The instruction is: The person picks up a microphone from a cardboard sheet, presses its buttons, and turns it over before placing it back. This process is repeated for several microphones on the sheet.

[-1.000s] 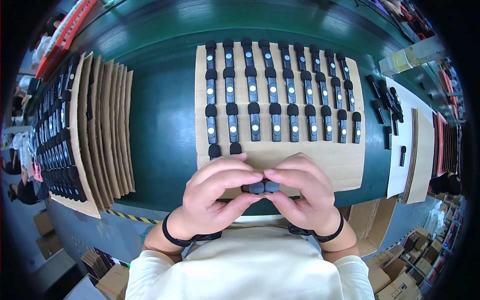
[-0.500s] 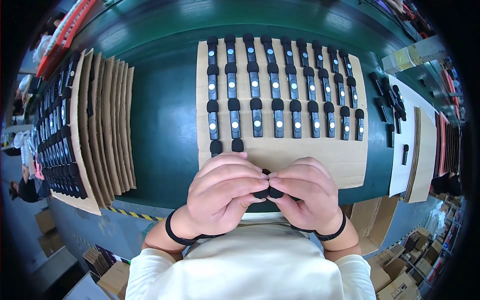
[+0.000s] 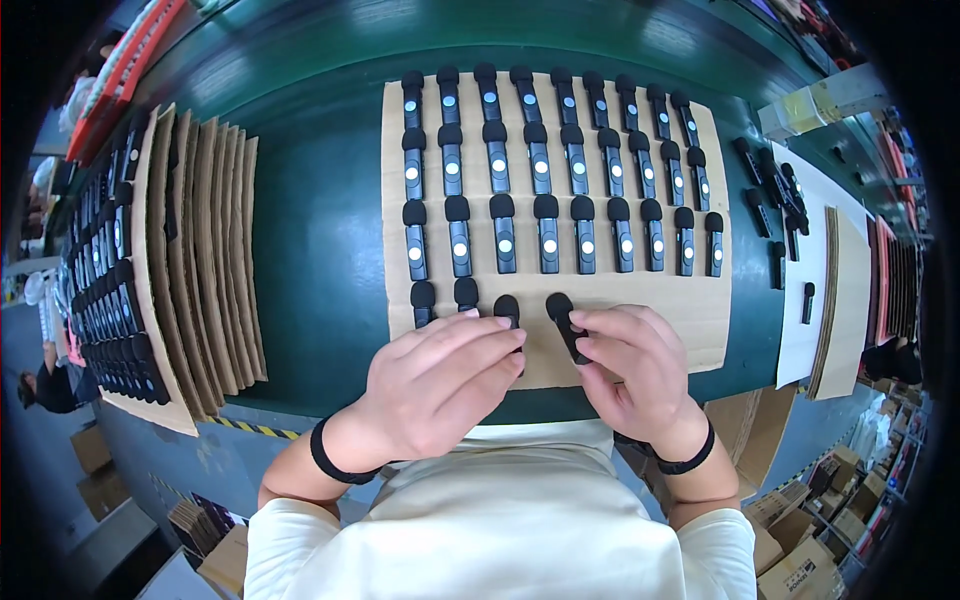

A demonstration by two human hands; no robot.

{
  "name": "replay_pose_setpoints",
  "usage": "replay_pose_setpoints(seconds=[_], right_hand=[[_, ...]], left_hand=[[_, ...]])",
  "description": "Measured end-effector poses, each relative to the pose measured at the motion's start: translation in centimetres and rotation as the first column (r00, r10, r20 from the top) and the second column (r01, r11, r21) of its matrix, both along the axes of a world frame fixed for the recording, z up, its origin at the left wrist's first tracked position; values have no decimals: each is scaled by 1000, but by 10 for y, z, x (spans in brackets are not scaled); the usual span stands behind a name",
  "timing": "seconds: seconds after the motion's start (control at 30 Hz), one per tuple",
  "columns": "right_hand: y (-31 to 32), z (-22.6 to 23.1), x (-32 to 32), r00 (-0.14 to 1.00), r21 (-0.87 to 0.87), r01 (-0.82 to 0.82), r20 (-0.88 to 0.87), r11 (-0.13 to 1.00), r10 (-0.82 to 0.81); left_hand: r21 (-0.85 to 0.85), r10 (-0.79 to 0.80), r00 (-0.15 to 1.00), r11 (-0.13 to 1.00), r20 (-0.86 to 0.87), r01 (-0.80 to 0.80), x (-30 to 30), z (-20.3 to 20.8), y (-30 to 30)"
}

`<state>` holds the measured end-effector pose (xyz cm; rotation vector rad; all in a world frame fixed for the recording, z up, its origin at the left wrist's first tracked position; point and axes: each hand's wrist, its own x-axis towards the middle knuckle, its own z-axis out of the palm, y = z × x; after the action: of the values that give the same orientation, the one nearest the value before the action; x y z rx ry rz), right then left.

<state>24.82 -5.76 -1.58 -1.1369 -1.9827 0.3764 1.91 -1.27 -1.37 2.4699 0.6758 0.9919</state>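
Observation:
Over the near edge of a cardboard sheet [image 3: 650,300], both my hands hold small black microphones with round foam caps. The fingers of my left hand [image 3: 440,385] close round one microphone [image 3: 507,308], its cap pointing away from me; its lower part is partly hidden. Tilted to the left, another microphone [image 3: 562,312] is pinched between the thumb and fingers of my right hand [image 3: 635,365]. On the sheet lie three rows of like microphones [image 3: 548,240] with pale round dots. Two more, including a capped microphone [image 3: 466,293], start a nearer row, partly covered by my left hand.
Upright cardboard sheets [image 3: 215,260] stand at the left of the green table [image 3: 315,240], beside a board of more microphones [image 3: 115,290]. Loose microphones [image 3: 780,190] lie at the right, near a white sheet [image 3: 800,340] and stacked cardboard [image 3: 840,300]. Cartons [image 3: 750,435] stand below.
My hands were together near the table edge, with the black foam caps side by side. Now they have parted, and each holds a microphone over the cardboard. The view has shifted slightly.

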Motion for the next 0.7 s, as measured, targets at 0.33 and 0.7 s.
replay_pose_setpoints(seconds=[0.33, 0.7], right_hand=[[-15, -15, -2, 966, -11, -55, 251, 998, 56], [-4, -15, -5, 943, -12, 38, 332, 999, -31]], left_hand=[[246, -9, 971, 967, -240, 70, 3, -17, -10], [185, 51, 953, 983, -299, 5, 10, -11, -1]])
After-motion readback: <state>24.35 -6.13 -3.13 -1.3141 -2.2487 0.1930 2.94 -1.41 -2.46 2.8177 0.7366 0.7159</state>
